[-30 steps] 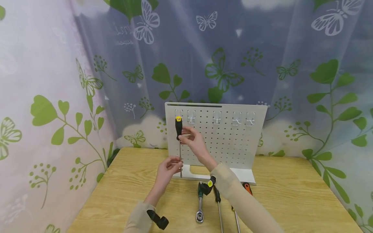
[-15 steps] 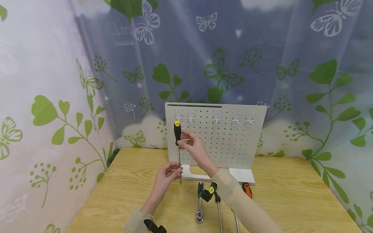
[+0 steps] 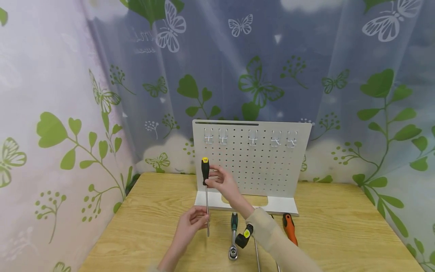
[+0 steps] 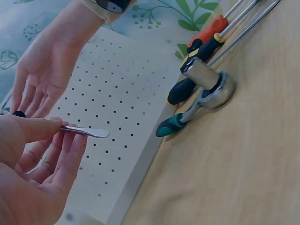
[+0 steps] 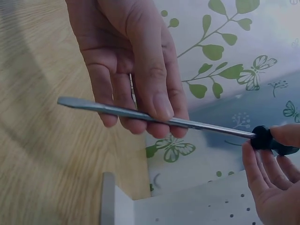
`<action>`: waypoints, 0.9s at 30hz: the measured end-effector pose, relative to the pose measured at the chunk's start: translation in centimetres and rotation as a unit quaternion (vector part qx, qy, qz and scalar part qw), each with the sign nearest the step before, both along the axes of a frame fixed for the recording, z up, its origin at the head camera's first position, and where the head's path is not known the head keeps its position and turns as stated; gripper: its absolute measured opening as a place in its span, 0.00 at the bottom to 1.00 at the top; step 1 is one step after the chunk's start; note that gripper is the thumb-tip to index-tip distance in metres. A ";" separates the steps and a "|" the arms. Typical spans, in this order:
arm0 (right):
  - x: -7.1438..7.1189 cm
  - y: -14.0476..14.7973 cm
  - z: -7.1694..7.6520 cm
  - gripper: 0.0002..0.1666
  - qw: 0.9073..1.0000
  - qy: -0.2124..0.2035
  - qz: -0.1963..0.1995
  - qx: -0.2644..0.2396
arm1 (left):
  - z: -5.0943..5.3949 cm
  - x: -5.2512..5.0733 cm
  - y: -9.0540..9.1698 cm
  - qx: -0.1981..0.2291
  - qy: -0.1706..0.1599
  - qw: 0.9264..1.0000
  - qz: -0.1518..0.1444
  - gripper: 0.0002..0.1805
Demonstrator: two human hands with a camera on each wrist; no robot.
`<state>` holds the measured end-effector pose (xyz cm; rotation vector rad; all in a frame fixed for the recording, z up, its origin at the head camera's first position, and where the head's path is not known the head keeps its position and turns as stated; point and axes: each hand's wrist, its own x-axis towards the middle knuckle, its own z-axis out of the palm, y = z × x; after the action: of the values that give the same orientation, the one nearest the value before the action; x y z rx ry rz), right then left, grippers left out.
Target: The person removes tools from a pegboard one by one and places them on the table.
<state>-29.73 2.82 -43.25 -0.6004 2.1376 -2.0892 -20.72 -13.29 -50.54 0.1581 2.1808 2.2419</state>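
A flat-blade screwdriver [image 3: 205,172] with a black handle and yellow cap stands upright in the air before the pegboard's left side. My right hand [image 3: 225,185] pinches the lower end of its handle between thumb and fingers. Lower down, my left hand [image 3: 190,226] pinches the metal shaft near the tip. In the left wrist view the flat blade [image 4: 96,132] sticks out past the left thumb. The right wrist view shows the left hand [image 5: 140,70] with its thumb on the shaft [image 5: 211,127]. The white pegboard [image 3: 251,162] behind carries several clear hooks [image 3: 209,136].
On the wooden table [image 3: 146,211] lie a ratchet wrench [image 3: 233,236] with a green handle and an orange-handled tool [image 3: 289,228]. More screwdrivers, partly hidden by the right forearm, lie between them. A patterned curtain [image 3: 217,75] hangs behind the board.
Both hands have come down and toward me with the screwdriver, away from the pegboard's leftmost hook, which now shows fully. The hold on handle and shaft stays the same.
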 end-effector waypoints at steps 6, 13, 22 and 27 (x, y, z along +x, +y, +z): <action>0.4 0.1 -2.1 0.34 1.000 0.001 0.004 0.008 | -1.1 1.6 -0.1 0.003 -0.016 1.000 -0.007 0.20; 1.0 0.5 -4.2 0.35 0.999 -0.014 -0.007 0.028 | -2.2 2.9 -0.2 -0.015 -0.036 0.999 -0.019 0.19; 1.7 0.8 -6.6 0.40 0.998 -0.052 0.004 0.029 | -4.1 4.2 -1.1 -0.072 -0.050 0.995 -0.048 0.16; 1.9 0.7 -8.0 0.41 0.997 -0.075 0.014 0.032 | -4.7 4.7 -1.6 -0.089 -0.074 0.991 -0.064 0.16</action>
<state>-27.81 3.56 -51.23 -0.4476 2.0932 -1.9746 -15.98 -14.85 -55.24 0.1229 2.2101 1.9166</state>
